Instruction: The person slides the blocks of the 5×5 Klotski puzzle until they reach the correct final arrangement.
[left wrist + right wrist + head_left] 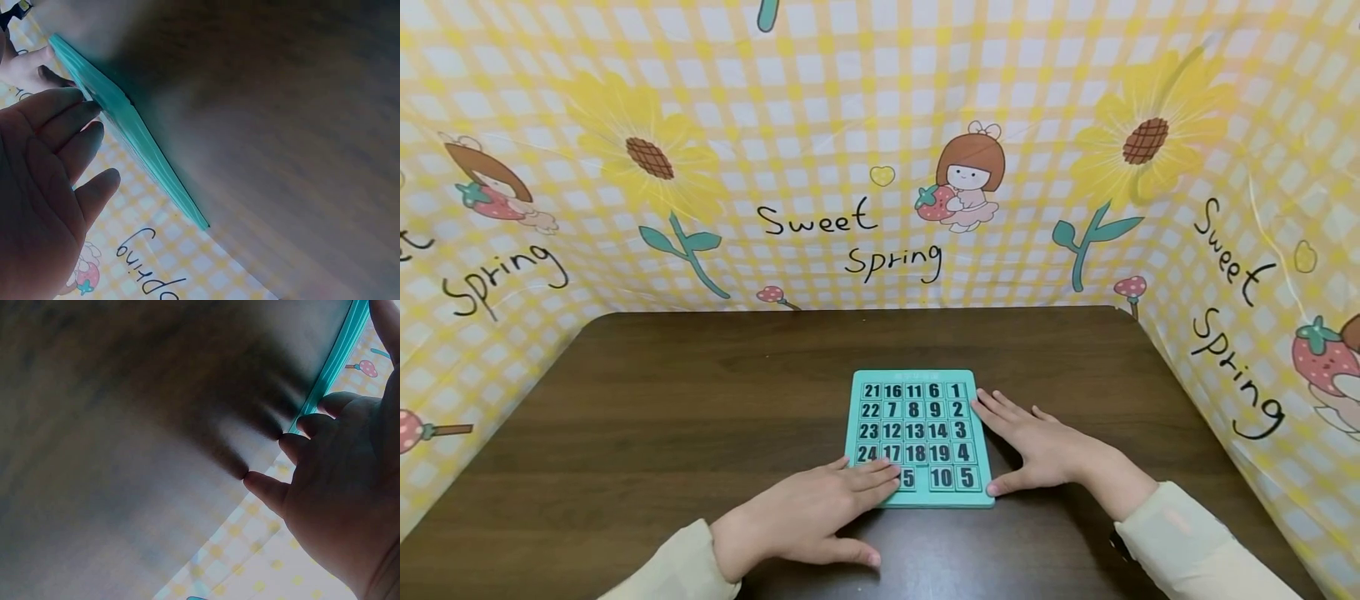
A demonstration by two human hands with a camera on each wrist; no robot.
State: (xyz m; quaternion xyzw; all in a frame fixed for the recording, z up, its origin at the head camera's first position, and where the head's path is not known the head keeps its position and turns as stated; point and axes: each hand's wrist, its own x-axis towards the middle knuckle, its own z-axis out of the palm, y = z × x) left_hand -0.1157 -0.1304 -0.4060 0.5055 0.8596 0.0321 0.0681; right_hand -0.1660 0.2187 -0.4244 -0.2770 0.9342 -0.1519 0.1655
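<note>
A turquoise number slide puzzle (pixel 916 496) lies flat on the dark wooden table, its tiles printed with black numbers. In the bottom row, a gap shows between the tile ending in 5 and the 10 tile (pixel 941 478). My left hand (pixel 808 512) lies over the puzzle's lower left corner, its straight fingers covering the tiles there and its thumb spread toward the table. At the puzzle's right edge is my right hand (pixel 1048 450), fingers spread, with fingertips by the upper side and thumb at the lower corner. The left wrist view shows the puzzle's edge (pixel 134 128) beside the left fingers.
The brown table (pixel 700 400) has rounded far corners. Behind it and along both sides hangs a yellow checked cloth (pixel 820 108) printed with sunflowers, cartoon girls and "Sweet Spring". A dark object (pixel 1120 546) shows under the right sleeve.
</note>
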